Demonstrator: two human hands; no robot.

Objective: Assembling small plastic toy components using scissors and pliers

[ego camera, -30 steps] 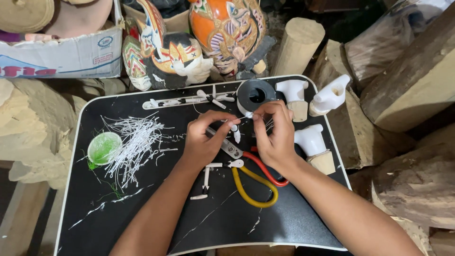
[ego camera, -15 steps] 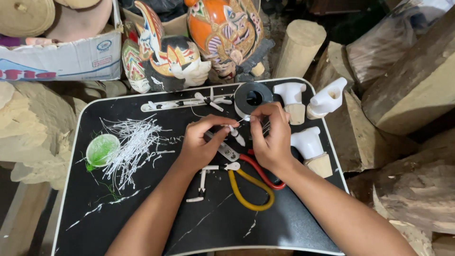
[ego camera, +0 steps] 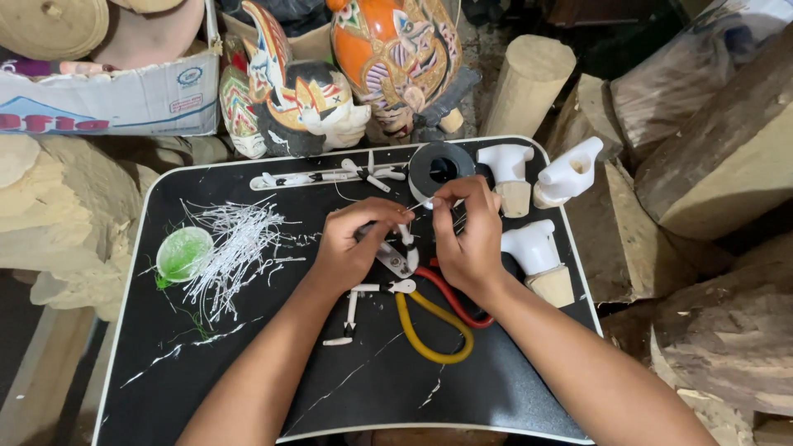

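Left hand [ego camera: 353,246] and right hand [ego camera: 465,239] pinch a thin white strip [ego camera: 406,234] near the black tray's [ego camera: 248,388] far edge, above yellow-handled pliers [ego camera: 429,318]. Fingers hide the strip's ends.

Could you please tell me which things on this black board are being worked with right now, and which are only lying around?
In use:
left hand
right hand
thin white wire

Lying about:
pliers
black spool
pile of white strands
green lid
painted masks
white carved pieces
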